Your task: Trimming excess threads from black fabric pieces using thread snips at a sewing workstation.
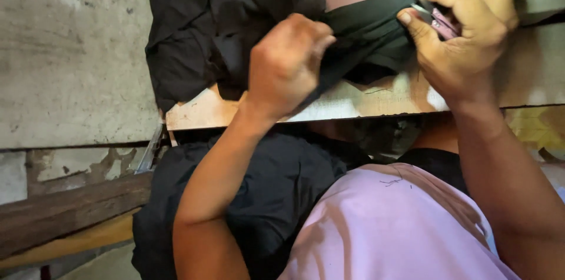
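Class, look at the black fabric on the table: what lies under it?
Under the black fabric shows the pale table edge; the tabletop beneath is covered. More black cloth hangs below.

Left hand [286,63] clenched into a fist, knuckles up, back of hand toward camera, fingers curled under and pinching tight. Left forearm bare, rising steeply from lower frame, wrist bent slightly forward. Right hand [461,27] also closed, thumb pressed against curled index finger in a pinch, remaining fingers folded above. Right forearm bare, coming up from lower right, wrist straight. Hands near each other, not touching.
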